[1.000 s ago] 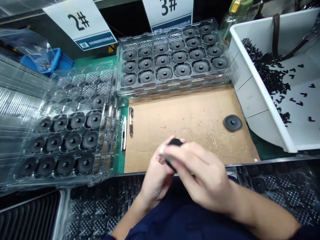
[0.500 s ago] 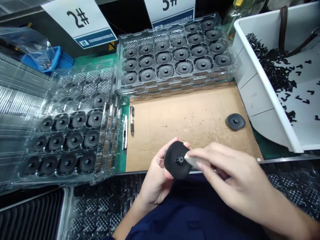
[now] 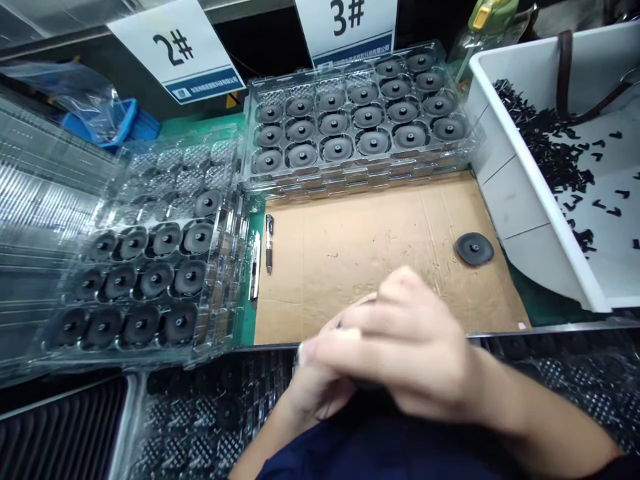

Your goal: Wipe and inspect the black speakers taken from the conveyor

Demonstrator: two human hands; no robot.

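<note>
Right hand (image 3: pixel 415 347) moved leftward, over left hand (image 3: pixel 320 387), disc (image 3: pixel 370 301) between (mostly hidden)

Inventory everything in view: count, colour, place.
Signs: 2, white and blue, top
Trays: several, clear, left, back, below
Tray discs: many, black, inside
Cardboard: 1, brown, centre
Loose disc: 1, black, cardboard's right
Pen: 1, black, cardboard's left
Slim tool: 1, whitish, beside pen
Bin: 1, blue, upper left
Bag: 1, clear, over bin
Tub: 1, white, right
Parts: many, black, in tub
Bottle: 1, greenish, upper right
Garment: 1, navy, bottom
Right hand: 1, bare, centre
Left hand: 1, bare, behind right hand
</note>
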